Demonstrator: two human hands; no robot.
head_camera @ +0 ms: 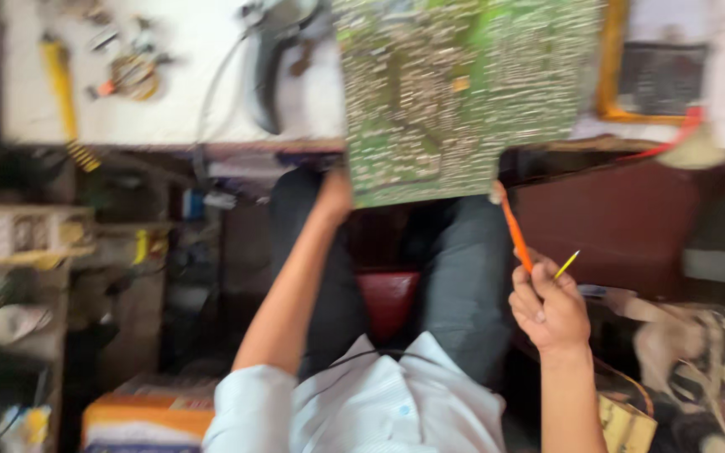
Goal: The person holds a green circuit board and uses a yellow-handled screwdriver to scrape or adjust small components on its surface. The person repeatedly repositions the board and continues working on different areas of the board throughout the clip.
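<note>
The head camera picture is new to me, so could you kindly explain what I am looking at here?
There is no machine here: a person wears a camera on the head, so you look down over their white shirt and dark trousers at their own two bare hands. The picture is blurred by motion.

The left hand holds up the lower edge of a large green circuit board, its soldered side facing the camera. The right hand grips an orange tool, whose tip reaches the board's corner, and a thin yellow stick; I cannot tell what kind of tools these are.

Beyond the board lies a white worktable with a grey handled tool, a yellow-handled tool and small parts. Cluttered shelves stand to one side.
</note>
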